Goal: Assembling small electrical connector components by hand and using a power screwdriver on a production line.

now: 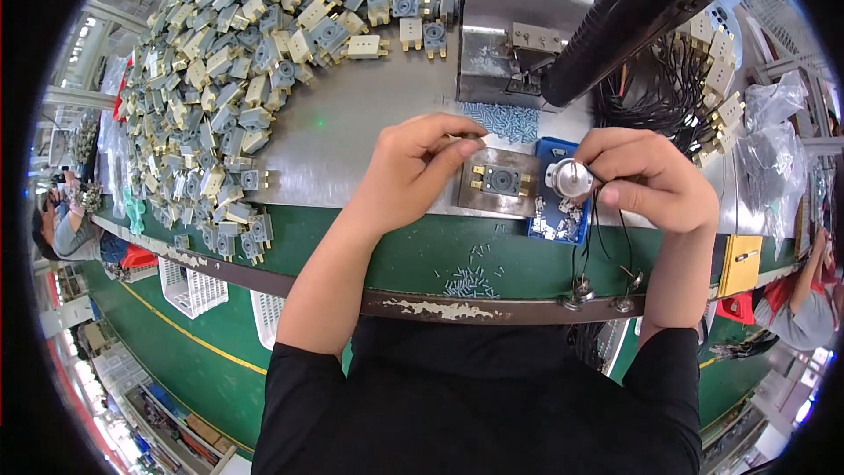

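Observation:
My right hand [655,178] grips a round silver-white metal part with a flange [573,179] by its edge, and black wires hang below the fingers. This part is over a blue tray [543,142] with small metal pieces in it. Thumb and fingers of my left hand [418,163] are pinched together just left of a metal fixture plate [475,200]; anything between the fingertips is hidden. On that plate lies a grey block with brass terminals [503,180], apart from both hands.
A large heap of grey and cream terminal blocks [237,62] covers the left. Loose screws lie behind the plate [503,121] and near the table edge [470,283]. A thick black cylindrical tool [637,22] slants above. Black cables [642,92] and a yellow pad [741,266] are at right.

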The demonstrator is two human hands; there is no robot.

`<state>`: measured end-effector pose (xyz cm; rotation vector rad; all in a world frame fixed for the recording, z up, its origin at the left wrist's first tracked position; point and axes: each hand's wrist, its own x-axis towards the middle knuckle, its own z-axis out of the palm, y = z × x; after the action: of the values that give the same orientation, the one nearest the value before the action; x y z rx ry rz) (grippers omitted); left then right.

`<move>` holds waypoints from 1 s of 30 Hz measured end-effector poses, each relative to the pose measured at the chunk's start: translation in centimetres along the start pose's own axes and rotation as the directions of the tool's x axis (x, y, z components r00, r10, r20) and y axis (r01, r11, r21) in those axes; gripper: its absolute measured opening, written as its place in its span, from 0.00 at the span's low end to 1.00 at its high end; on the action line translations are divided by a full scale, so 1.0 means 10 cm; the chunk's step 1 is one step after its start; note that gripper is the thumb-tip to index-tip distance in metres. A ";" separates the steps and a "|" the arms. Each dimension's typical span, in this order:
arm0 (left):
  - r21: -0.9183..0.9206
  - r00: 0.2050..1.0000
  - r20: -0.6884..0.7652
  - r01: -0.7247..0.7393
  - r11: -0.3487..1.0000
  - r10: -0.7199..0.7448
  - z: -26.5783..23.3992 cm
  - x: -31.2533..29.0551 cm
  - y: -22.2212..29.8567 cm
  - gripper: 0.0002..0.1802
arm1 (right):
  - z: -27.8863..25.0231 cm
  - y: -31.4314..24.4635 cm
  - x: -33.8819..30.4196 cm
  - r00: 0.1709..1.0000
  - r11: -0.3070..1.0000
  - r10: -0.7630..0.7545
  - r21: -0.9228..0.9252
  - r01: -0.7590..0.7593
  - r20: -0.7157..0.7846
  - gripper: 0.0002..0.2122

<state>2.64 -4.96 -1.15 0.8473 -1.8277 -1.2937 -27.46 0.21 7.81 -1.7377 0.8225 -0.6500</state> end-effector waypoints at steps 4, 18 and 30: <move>0.072 0.990 0.143 -0.024 0.997 0.013 0.04 0.03 0.08 0.11 | 0.05 0.14 0.02 0.996 0.997 0.011 0.079 -0.004 -0.093 0.18; 0.118 0.968 0.243 -0.097 0.988 0.066 0.09 0.06 0.07 0.13 | 0.18 0.13 0.12 0.983 0.985 0.115 0.144 -0.093 -0.146 0.11; 0.183 0.902 0.015 -0.426 0.886 0.431 0.14 0.14 0.08 0.24 | 0.34 0.11 0.19 0.944 0.994 0.098 -0.018 -0.110 -0.314 0.09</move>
<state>0.63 -5.24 -0.39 0.5036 -1.9930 -0.8393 -23.97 0.46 5.77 -1.6314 1.1434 -0.8572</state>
